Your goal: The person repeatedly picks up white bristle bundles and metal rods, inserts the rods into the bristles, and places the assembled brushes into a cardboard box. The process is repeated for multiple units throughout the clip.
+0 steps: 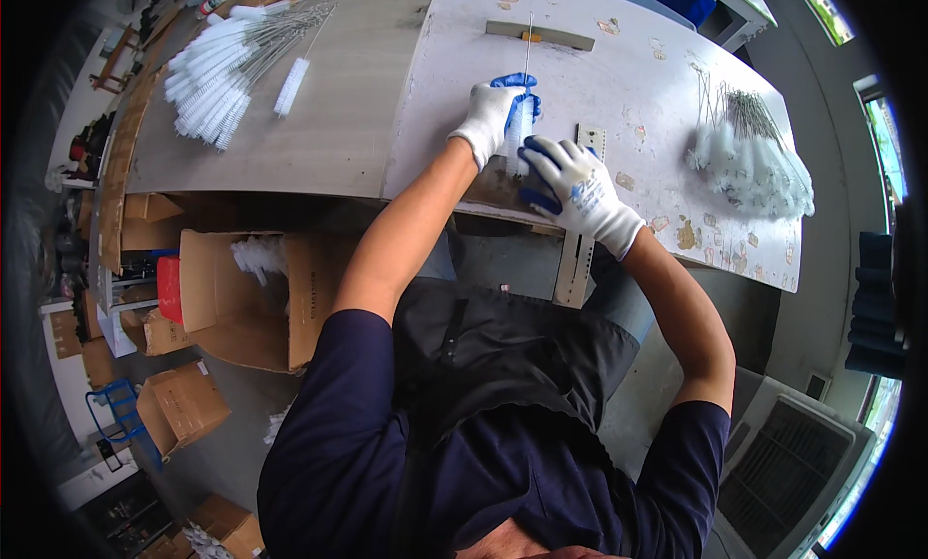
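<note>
A white-bristled wire brush point(519, 147) is at the near side of the counter point(449, 61). The left hand point(495, 111) closes around it; the right hand point(577, 186) half-curls beside its bristles, grip unclear. Brush piles point(208, 80) lie left and right of it.

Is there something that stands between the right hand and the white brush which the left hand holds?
Nothing visible stands between them: the right hand is close beside the lower part of the white brush, which the left hand grips higher up. Actual contact is unclear.
</note>
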Motion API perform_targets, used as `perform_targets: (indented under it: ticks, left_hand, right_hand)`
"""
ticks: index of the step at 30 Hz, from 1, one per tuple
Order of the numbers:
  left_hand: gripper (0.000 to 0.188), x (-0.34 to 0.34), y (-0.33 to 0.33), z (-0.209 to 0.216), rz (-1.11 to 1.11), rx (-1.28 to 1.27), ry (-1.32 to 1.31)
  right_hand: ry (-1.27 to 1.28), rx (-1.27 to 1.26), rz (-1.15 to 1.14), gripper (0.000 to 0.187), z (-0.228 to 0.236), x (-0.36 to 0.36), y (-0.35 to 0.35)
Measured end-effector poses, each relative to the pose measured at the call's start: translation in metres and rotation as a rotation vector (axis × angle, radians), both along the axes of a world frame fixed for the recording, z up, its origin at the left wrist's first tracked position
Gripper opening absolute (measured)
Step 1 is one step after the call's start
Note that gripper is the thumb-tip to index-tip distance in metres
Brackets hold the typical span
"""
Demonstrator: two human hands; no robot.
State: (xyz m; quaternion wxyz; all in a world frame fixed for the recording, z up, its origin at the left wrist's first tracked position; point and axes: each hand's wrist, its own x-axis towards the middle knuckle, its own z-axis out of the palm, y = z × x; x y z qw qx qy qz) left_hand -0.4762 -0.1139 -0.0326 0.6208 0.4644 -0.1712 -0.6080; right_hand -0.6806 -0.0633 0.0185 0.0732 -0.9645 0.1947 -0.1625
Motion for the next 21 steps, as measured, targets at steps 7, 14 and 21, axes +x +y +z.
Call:
perform_targets:
  ticks: [7, 14, 21]
  left_hand:
    - [0.027, -0.004, -0.003, 0.005, -0.069, 0.023, -0.076]
    - [0.016, -0.003, -0.015, -0.019, -0.039, 0.055, -0.176]
    - [0.014, -0.024, -0.015, 0.018, -0.176, 0.114, -0.540]
  right_hand:
    - [0.137, -0.143, 0.166, 0.059, -0.013, 0.011, -0.028]
    - [0.277, -0.210, 0.340, 0.038, -0.006, 0.033, -0.040]
    - [0.341, -0.305, 0.351, 0.029, -0.007, 0.027, -0.039]
